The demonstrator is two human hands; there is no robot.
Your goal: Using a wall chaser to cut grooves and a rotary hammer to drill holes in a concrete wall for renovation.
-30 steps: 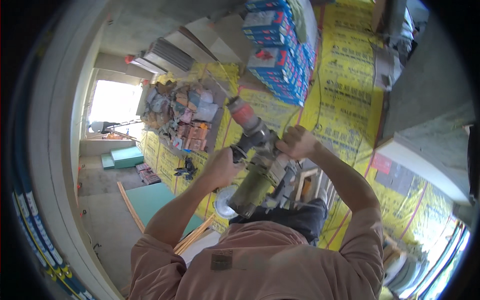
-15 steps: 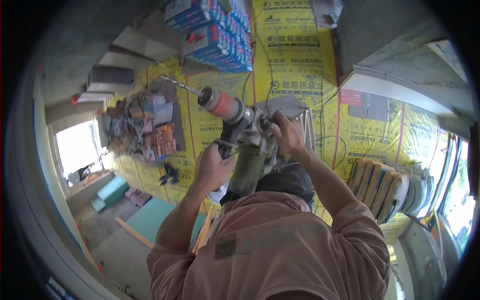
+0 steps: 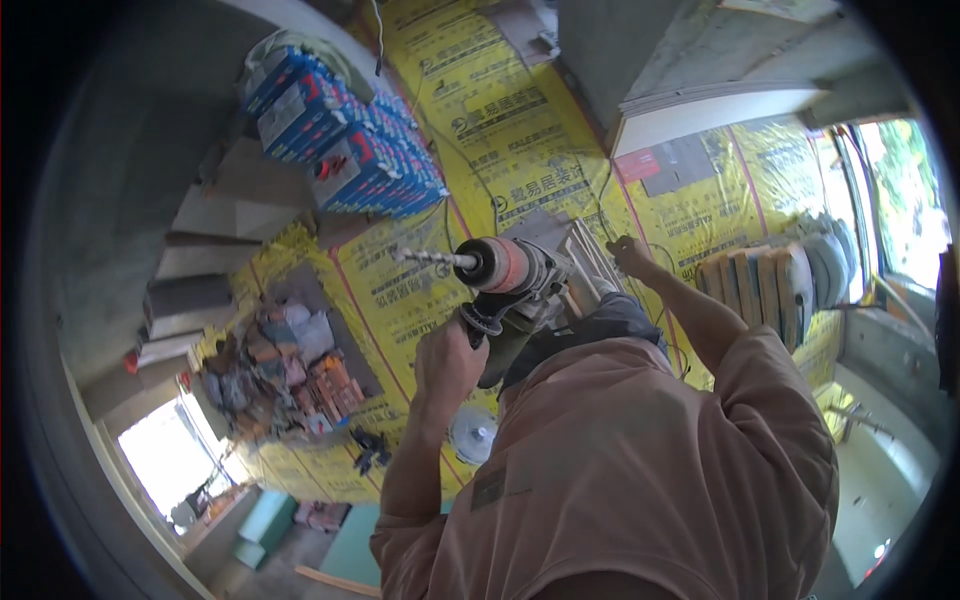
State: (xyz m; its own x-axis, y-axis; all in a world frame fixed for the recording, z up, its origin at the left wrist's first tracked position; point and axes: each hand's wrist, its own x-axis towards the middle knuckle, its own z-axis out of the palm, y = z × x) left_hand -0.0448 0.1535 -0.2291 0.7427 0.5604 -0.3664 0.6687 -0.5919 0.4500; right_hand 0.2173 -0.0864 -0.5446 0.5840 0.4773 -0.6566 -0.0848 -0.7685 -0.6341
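Note:
A large rotary hammer drill (image 3: 515, 272) with a red collar is held out in front of my body. Its long spiral bit (image 3: 428, 257) points left. My left hand (image 3: 450, 362) is wrapped round the black side handle (image 3: 485, 318) below the chuck. Off the tool, my right hand (image 3: 632, 257) reaches out to the right, its fingers closed at a thin dark cord (image 3: 604, 195). The rear of the drill is partly hidden against my clothing.
Blue boxes (image 3: 350, 160) are stacked at the far left, beside stairs (image 3: 185, 302). Rubble (image 3: 290, 365) lies on yellow floor sheeting (image 3: 505, 120). Filled sacks (image 3: 755, 285) lean at the right. A slatted frame (image 3: 592, 262) stands close by, and a round pale container (image 3: 472, 437) sits below my left forearm.
My right hand has left the drill's rear and moved right to the cord. The left hand still grips the side handle. The drill has shifted right in the view, and the view has turned.

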